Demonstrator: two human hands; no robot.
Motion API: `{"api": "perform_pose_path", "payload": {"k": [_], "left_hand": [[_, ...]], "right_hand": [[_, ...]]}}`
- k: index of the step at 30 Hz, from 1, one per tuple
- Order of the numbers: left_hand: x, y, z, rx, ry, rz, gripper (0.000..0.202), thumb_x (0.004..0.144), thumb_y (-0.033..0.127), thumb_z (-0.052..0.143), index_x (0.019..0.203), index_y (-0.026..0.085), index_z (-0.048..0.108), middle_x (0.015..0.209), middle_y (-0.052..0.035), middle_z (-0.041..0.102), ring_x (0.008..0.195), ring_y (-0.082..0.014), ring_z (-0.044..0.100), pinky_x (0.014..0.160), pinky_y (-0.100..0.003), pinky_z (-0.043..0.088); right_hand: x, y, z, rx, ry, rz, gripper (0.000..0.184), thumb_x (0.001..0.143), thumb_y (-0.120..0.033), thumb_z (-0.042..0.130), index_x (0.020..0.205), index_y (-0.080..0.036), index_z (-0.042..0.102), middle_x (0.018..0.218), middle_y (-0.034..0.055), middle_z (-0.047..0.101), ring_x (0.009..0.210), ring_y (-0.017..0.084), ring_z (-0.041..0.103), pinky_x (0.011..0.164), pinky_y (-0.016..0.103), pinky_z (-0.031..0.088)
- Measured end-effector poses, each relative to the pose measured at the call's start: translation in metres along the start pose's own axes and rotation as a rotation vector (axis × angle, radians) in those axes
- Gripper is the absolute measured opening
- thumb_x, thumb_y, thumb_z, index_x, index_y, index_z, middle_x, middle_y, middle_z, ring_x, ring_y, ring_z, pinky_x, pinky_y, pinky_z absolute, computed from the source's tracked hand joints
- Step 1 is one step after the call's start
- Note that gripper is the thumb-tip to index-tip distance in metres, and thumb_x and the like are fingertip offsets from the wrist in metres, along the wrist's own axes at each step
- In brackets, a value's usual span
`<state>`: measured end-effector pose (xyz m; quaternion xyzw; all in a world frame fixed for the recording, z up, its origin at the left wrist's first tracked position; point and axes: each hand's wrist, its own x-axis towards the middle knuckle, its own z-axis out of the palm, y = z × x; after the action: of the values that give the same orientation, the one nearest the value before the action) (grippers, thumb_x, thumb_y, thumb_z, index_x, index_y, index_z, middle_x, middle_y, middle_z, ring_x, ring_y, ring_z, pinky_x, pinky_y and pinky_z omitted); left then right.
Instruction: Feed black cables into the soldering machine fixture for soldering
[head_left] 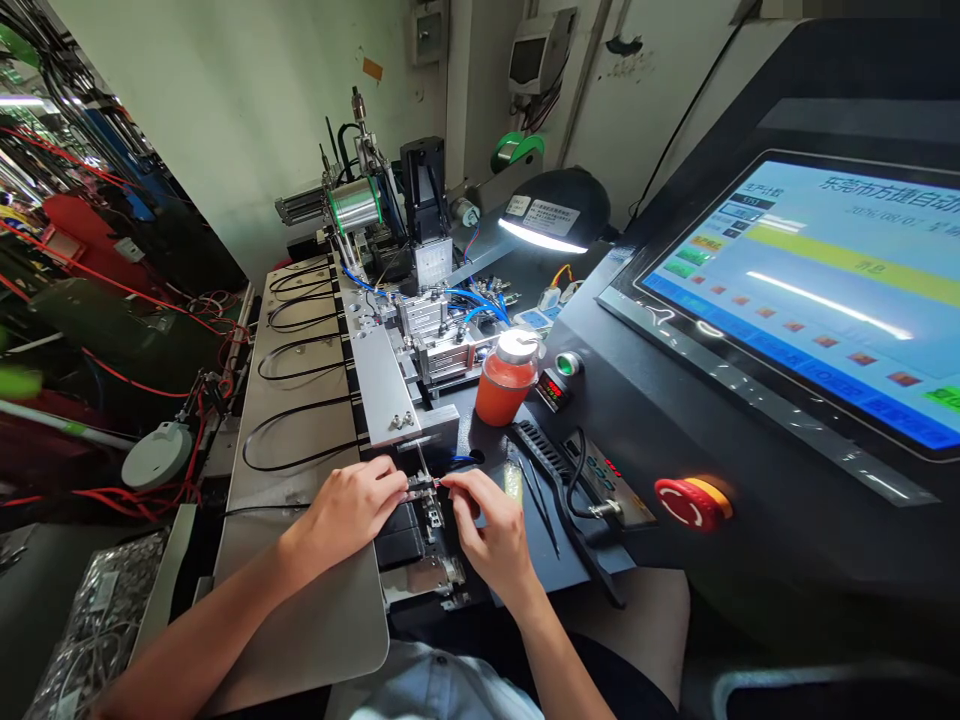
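Observation:
My left hand (349, 512) and my right hand (487, 528) meet over a black metal fixture (420, 540) on the bench. Between their fingertips is a small metal cable connector (424, 485), partly hidden by my fingers. A thin black cable (262, 508) runs from under my left hand across a beige tray (300, 590). Several looped black cables (300, 435) lie on that tray. A pair of fine tweezers (540, 510) rests just right of my right hand, not touched by it.
An orange bottle (508, 378) stands beyond my right hand, beside a pneumatic assembly with blue tubing (442, 335). Further back are a solder wire spool (354, 205) and a lamp (555, 210). To the right are a red emergency stop button (690, 503) and a touchscreen (802, 300).

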<state>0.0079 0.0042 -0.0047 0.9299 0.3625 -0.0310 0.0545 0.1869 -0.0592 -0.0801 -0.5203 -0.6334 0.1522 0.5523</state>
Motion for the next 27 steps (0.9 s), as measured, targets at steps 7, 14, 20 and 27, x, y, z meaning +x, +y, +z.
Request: {"api": "perform_pose_path", "payload": {"k": [7, 14, 20, 27], "left_hand": [[0.000, 0.000, -0.001, -0.015, -0.005, -0.003, 0.021, 0.098, 0.026, 0.043, 0.089, 0.019, 0.060, 0.091, -0.0012, 0.063, 0.080, -0.0169, 0.064, 0.068, -0.027, 0.047], [-0.001, -0.002, 0.003, -0.044, -0.010, -0.005, 0.020, 0.098, 0.025, 0.043, 0.090, 0.019, 0.061, 0.092, -0.0015, 0.063, 0.081, -0.0172, 0.064, 0.068, -0.027, 0.047], [-0.002, 0.000, -0.002, -0.132, 0.001, -0.084, 0.011, 0.094, 0.026, 0.051, 0.098, 0.020, 0.059, 0.094, -0.0014, 0.066, 0.082, -0.0178, 0.065, 0.071, -0.027, 0.046], [-0.055, -0.080, -0.043, -0.199, 0.032, -0.319, 0.036, 0.096, 0.034, 0.039, 0.072, 0.020, 0.061, 0.073, 0.0005, 0.066, 0.070, -0.0156, 0.062, 0.069, -0.024, 0.043]], "right_hand": [[0.000, -0.001, -0.002, 0.006, -0.010, 0.021, 0.020, 0.091, -0.011, 0.042, 0.089, -0.018, 0.061, 0.078, 0.0044, 0.066, 0.069, 0.016, 0.063, 0.058, 0.025, 0.047], [-0.002, -0.005, -0.014, -0.013, 0.188, 0.116, 0.021, 0.091, -0.014, 0.045, 0.097, -0.018, 0.064, 0.071, 0.0011, 0.064, 0.061, 0.014, 0.061, 0.058, 0.024, 0.049], [-0.005, -0.018, -0.025, 0.049, 0.242, 0.151, 0.013, 0.091, -0.021, 0.053, 0.094, -0.019, 0.065, 0.066, -0.0007, 0.062, 0.048, 0.011, 0.055, 0.044, 0.019, 0.044], [-0.010, -0.019, -0.034, 0.141, 0.176, 0.139, 0.028, 0.095, -0.037, 0.052, 0.080, -0.020, 0.068, 0.066, 0.0031, 0.066, 0.053, 0.014, 0.062, 0.050, 0.017, 0.049]]}}
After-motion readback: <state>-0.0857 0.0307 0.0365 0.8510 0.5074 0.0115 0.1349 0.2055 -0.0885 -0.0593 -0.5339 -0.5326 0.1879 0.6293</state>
